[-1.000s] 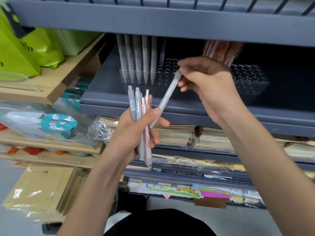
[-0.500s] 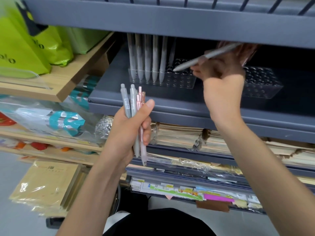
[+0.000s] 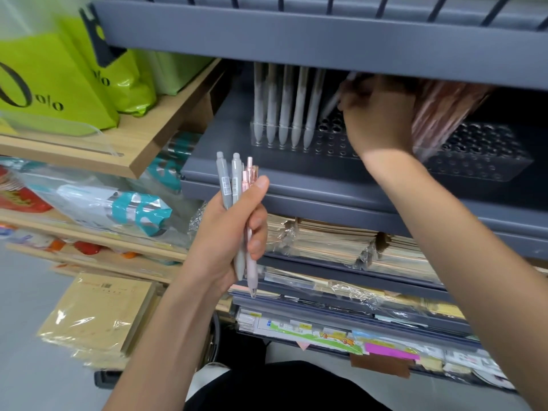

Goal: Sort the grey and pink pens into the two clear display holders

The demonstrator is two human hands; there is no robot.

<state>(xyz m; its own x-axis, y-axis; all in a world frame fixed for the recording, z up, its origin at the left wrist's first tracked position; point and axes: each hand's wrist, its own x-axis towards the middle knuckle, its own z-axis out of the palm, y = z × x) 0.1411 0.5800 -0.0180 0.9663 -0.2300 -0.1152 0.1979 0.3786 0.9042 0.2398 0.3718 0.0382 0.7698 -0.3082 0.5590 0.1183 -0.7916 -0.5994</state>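
We fill two clear holders on the grey shelf, upper centre of the frame.
The left holder carries five grey pens upright along its left end, with open holes to their right; the right holder carries leaning pink pens. Our right hand pinches a single grey pen, blurred, above the left holder, close under the upper shelf edge. Lower down, our left hand grips a bundle of grey and pink pens.
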